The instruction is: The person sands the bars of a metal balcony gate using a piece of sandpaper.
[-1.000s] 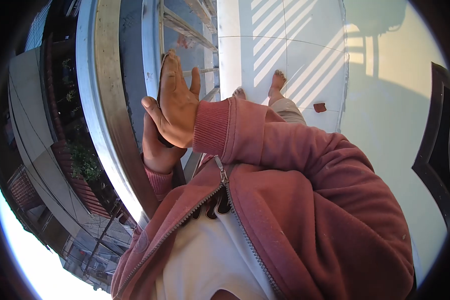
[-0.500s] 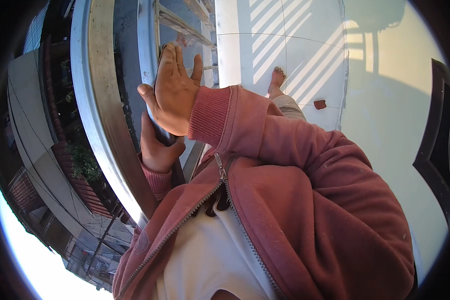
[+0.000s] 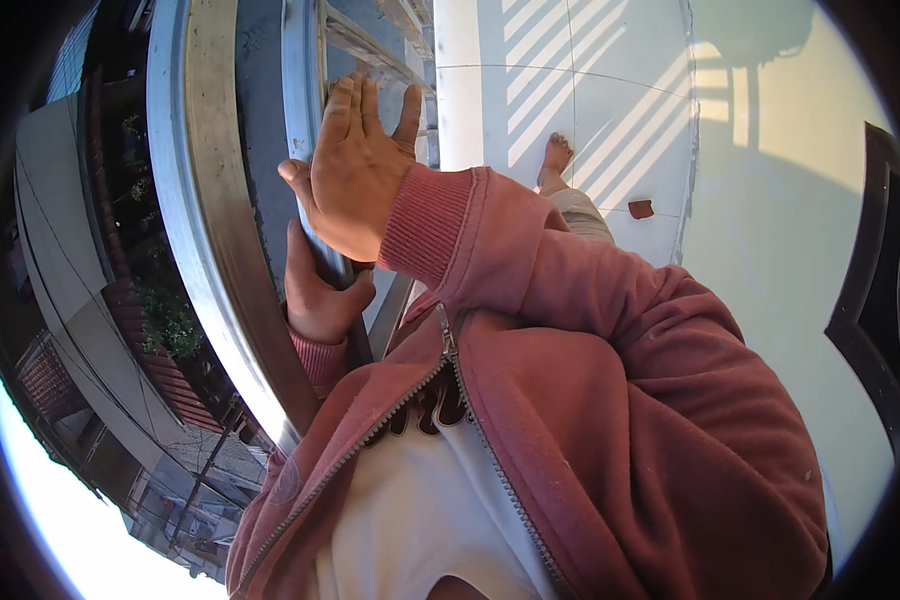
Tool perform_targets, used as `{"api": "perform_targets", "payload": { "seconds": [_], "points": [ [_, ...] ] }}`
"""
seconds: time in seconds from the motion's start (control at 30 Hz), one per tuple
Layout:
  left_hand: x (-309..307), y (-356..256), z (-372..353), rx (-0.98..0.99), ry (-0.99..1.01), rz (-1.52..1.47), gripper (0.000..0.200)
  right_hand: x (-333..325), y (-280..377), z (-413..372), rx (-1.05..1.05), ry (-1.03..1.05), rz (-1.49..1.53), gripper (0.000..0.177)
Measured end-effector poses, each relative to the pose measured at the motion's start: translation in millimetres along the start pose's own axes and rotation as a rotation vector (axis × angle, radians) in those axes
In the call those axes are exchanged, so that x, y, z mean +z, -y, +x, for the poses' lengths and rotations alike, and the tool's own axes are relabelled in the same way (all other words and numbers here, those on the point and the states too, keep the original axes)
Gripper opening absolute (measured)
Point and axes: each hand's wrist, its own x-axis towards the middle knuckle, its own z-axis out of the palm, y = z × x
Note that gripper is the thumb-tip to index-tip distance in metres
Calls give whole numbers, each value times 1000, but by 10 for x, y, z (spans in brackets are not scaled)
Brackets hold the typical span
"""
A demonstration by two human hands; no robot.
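My right hand (image 3: 355, 185) lies flat against an upright metal bar (image 3: 300, 90) of the balcony railing. Its fingers are straight and close together and the thumb sticks out. Anything under the palm is hidden. Just below it, my left hand (image 3: 320, 295) is curled around the same part of the railing, with a dark strip running down from its grip. My red jacket sleeve (image 3: 570, 300) crosses over from the right. The broad steel handrail (image 3: 205, 200) curves past to the left of both hands.
A pale tiled balcony floor (image 3: 610, 110) carries striped railing shadows, my bare foot (image 3: 555, 160) and a small reddish-brown piece (image 3: 641, 209). There is a dark frame (image 3: 875, 290) at the right edge. Beyond the rail, buildings and plants (image 3: 165, 320) lie far below.
My right hand slid up along the bar and its fingers now reach higher. My left hand shifted only slightly at its grip below.
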Motion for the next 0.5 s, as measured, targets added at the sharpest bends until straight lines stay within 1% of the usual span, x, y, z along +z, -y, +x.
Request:
{"api": "perform_targets", "payload": {
  "seconds": [0.03, 0.1, 0.13, 0.2, 0.27, 0.3, 0.33, 0.37, 0.47, 0.5],
  "points": [
    [38, 117, 70, -186, -135, -522, 49, 49, 91, -154, 18, -49, 47, 77],
    [59, 140, 141, -363, -264, -1057, 54, 29, 199, -317, 48, -142, 129, 73],
    [44, 81, 89, -238, -174, -710, 45, 89, 104, -234, 46, -135, 125, 73],
    [-22, -80, -72, -13, 17, -2, 27, 32, -45, 82, 74, -73, 152, 80],
    [38, -108, 26, 140, -58, 71, 29, 42, -43, 120, 50, -86, 108, 79],
    [67, 36, 78, -126, -176, -486, 39, 30, -54, 151, 44, -104, 94, 80],
    [71, 65, 115, -257, -208, -767, 45, 13, -82, 200, 35, -125, 74, 80],
    [77, 79, 156, -385, -283, -1050, 51, 0, -115, 233, 26, -143, 54, 81],
    [-23, -95, -65, -33, 28, -36, 28, 61, -48, 105, 25, -151, 42, 82],
    [19, -171, -26, 39, -21, 19, 30, 124, -7, 75, 33, -206, 34, 83]
  ]
}}
